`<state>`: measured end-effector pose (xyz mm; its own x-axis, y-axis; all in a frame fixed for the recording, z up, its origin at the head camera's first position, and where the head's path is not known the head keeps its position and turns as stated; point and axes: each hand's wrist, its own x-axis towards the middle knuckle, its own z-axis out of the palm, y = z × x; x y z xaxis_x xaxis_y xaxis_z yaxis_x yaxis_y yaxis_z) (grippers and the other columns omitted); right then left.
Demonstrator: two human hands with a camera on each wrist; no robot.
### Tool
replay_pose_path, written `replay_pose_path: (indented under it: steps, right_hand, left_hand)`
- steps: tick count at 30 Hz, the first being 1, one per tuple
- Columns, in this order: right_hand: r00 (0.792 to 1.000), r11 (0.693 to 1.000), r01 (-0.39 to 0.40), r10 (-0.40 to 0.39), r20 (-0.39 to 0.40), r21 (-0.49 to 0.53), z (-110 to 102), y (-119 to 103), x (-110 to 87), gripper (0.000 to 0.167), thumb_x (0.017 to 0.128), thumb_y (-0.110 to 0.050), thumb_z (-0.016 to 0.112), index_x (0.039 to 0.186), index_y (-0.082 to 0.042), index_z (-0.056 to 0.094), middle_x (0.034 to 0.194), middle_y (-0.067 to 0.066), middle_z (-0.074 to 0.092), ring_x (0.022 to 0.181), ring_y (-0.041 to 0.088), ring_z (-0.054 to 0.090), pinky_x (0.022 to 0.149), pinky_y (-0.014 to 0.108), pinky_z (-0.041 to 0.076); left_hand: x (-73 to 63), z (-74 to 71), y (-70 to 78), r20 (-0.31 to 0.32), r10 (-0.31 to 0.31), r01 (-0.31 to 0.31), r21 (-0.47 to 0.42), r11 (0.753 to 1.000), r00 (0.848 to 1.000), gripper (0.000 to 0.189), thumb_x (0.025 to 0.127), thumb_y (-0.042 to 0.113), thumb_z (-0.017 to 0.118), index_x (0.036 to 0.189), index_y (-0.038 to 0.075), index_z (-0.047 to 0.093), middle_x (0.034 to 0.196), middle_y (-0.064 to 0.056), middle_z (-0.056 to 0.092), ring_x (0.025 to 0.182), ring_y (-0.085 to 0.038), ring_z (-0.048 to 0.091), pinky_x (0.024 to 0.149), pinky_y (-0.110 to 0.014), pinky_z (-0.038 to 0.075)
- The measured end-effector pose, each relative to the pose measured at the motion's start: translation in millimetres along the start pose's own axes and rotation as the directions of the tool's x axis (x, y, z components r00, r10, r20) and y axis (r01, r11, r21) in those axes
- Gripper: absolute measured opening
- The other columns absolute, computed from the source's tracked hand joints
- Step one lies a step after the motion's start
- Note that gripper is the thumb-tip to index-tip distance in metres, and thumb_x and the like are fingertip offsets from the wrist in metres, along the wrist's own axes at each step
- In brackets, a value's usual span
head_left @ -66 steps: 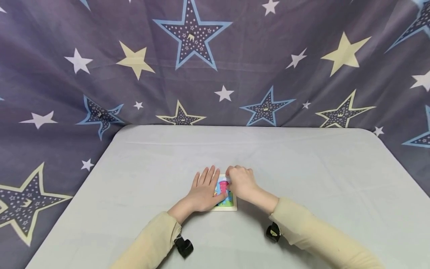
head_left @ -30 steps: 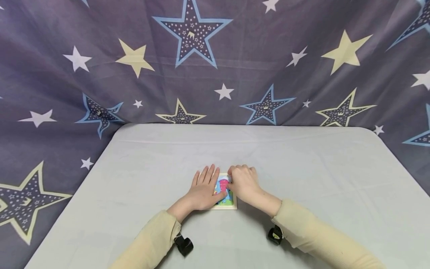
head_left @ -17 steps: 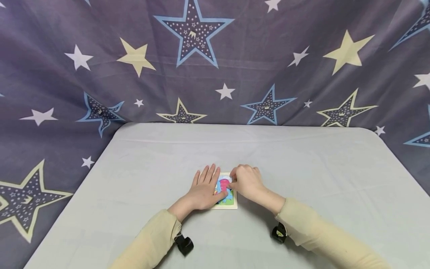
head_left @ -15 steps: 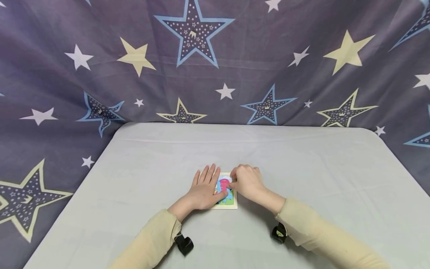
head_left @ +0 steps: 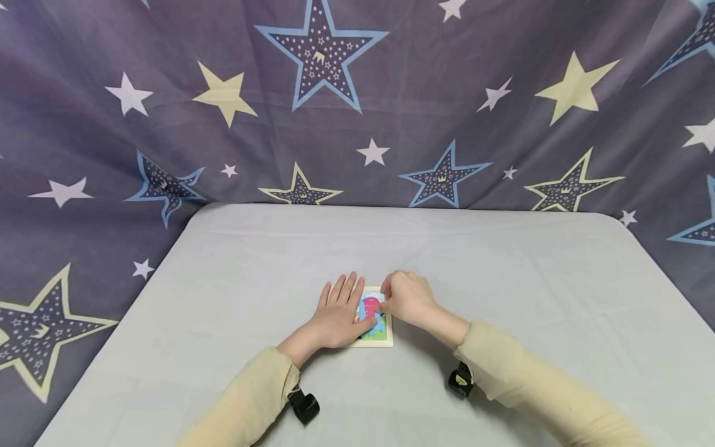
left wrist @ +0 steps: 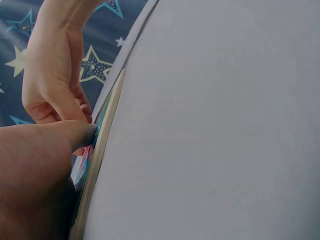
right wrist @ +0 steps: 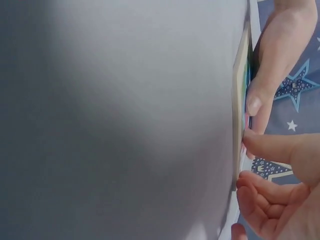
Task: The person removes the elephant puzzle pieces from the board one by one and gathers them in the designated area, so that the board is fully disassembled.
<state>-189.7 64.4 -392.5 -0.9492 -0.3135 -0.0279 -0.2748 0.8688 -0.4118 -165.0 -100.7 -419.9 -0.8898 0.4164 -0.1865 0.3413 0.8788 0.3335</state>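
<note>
Now a framed picture board (head_left: pixel 370 307) lies on the counter (head_left: pixel 503 267), its left part under the spread left hand (head_left: pixel 336 318), best pressed steadily while the right hand (head_left: pixel 410 299) curls at its edge, any pinch unclear.

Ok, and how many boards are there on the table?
1 in view: the board lies on the table, partly under the left hand, with the right hand at its right edge. Anything wholly beneath the hands would be hidden.

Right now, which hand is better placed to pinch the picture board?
Probably the right hand: its bent fingers and thumb are at the picture board's right side. The left hand lies flat across its left part, better for steadying.
</note>
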Motion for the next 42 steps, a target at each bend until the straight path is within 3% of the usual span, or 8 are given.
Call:
replay_pose_path:
  steps: [7, 10, 17, 20, 24, 32, 38, 42]
  right_hand:
    - [0.999, 0.999, 0.012, -0.014, 0.051, 0.044, 5.6, -2.6, 0.9, 0.014, 0.073, -0.018, 0.075, 0.078, -0.01, 0.066, 0.067, -0.004, 0.057, 0.061, 0.01, 0.051, 0.057, 0.025, 0.042]
    - [0.999, 0.999, -0.002, -0.001, 0.042, 0.055, 5.5, -2.3, -0.1, 0.015, 0.073, -0.019, 0.076, 0.077, -0.009, 0.065, 0.069, -0.003, 0.057, 0.062, 0.01, 0.051, 0.057, 0.024, 0.042]
    - [0.999, 0.998, 0.012, -0.014, -0.035, -0.055, 4.0, -2.5, -6.0, 0.029, 0.069, -0.026, 0.078, 0.086, -0.005, 0.068, 0.078, 0.002, 0.059, 0.072, 0.018, 0.057, 0.069, 0.04, 0.048]
    - [0.997, 0.993, 0.027, -0.034, -0.063, -0.114, 3.5, -4.7, -8.0, 0.023, 0.07, -0.028, 0.077, 0.08, -0.009, 0.069, 0.079, 0.001, 0.059, 0.078, 0.02, 0.059, 0.074, 0.046, 0.047]
    - [0.995, 0.985, 0.05, -0.064, -0.078, -0.164, 4.5, -6.0, -10.1, 0.019, 0.073, -0.028, 0.076, 0.066, -0.014, 0.065, 0.069, -0.003, 0.055, 0.072, 0.017, 0.057, 0.07, 0.044, 0.047]
    - [0.998, 0.995, 0.018, -0.024, -0.06, -0.098, 5.0, -4.0, -8.2, 0.024, 0.071, -0.026, 0.077, 0.085, -0.008, 0.07, 0.075, -0.002, 0.058, 0.076, 0.019, 0.059, 0.076, 0.049, 0.045]
    - [0.999, 0.991, 0.012, -0.016, -0.03, -0.131, 2.8, -7.3, -5.6, 0.023, 0.071, -0.026, 0.077, 0.084, -0.009, 0.069, 0.076, -0.003, 0.059, 0.077, 0.018, 0.059, 0.078, 0.05, 0.041]
    - [0.999, 0.995, 0.016, -0.019, -0.03, -0.099, 3.8, -7.2, -5.5, 0.023, 0.071, -0.024, 0.077, 0.085, -0.008, 0.068, 0.073, -0.003, 0.057, 0.076, 0.018, 0.058, 0.079, 0.05, 0.042]
  left_hand:
    - [-2.3, -0.3, -1.5, -0.005, -0.003, 0.003, 0.004, 1.0, 1.0, 0.078, 0.092, 0.053, 0.036, 0.146, 0.006, 0.007, 0.153, -0.012, 0.0, 0.14, -0.031, -0.003, 0.11, -0.052, -0.003]
    - [-2.4, -0.7, -1.4, -0.003, 0.001, -0.001, 0.0, 1.0, 1.0, 0.079, 0.091, 0.053, 0.037, 0.147, 0.006, 0.007, 0.153, -0.012, -0.001, 0.14, -0.031, -0.004, 0.11, -0.052, -0.004]
    - [-0.9, 1.5, -1.9, -0.002, -0.002, 0.002, 0.001, 1.0, 1.0, 0.079, 0.091, 0.054, 0.036, 0.147, 0.007, 0.006, 0.153, -0.011, -0.001, 0.14, -0.03, -0.004, 0.11, -0.051, -0.004]
    - [0.3, 0.7, -1.6, -0.007, 0.0, 0.0, -0.002, 1.0, 1.0, 0.079, 0.091, 0.054, 0.036, 0.147, 0.007, 0.006, 0.153, -0.011, -0.001, 0.14, -0.03, -0.004, 0.11, -0.051, -0.004]
    - [0.0, -0.3, -1.0, 0.001, -0.002, 0.002, 0.001, 1.0, 1.0, 0.079, 0.091, 0.055, 0.035, 0.147, 0.007, 0.006, 0.153, -0.011, -0.001, 0.14, -0.03, -0.005, 0.11, -0.05, -0.004]
    - [1.2, 1.0, -0.5, 0.009, -0.006, 0.006, 0.003, 1.0, 1.0, 0.079, 0.091, 0.055, 0.035, 0.147, 0.008, 0.006, 0.153, -0.01, -0.002, 0.14, -0.029, -0.005, 0.11, -0.05, -0.004]
    - [0.9, 0.8, -0.6, 0.014, -0.002, 0.002, 0.008, 1.0, 1.0, 0.079, 0.091, 0.054, 0.036, 0.147, 0.007, 0.006, 0.153, -0.011, -0.002, 0.14, -0.03, -0.005, 0.11, -0.051, -0.004]
    - [-0.1, 0.5, -1.0, 0.014, 0.003, -0.003, 0.007, 1.0, 1.0, 0.079, 0.092, 0.053, 0.036, 0.147, 0.006, 0.005, 0.153, -0.012, -0.003, 0.14, -0.031, -0.005, 0.11, -0.052, -0.004]
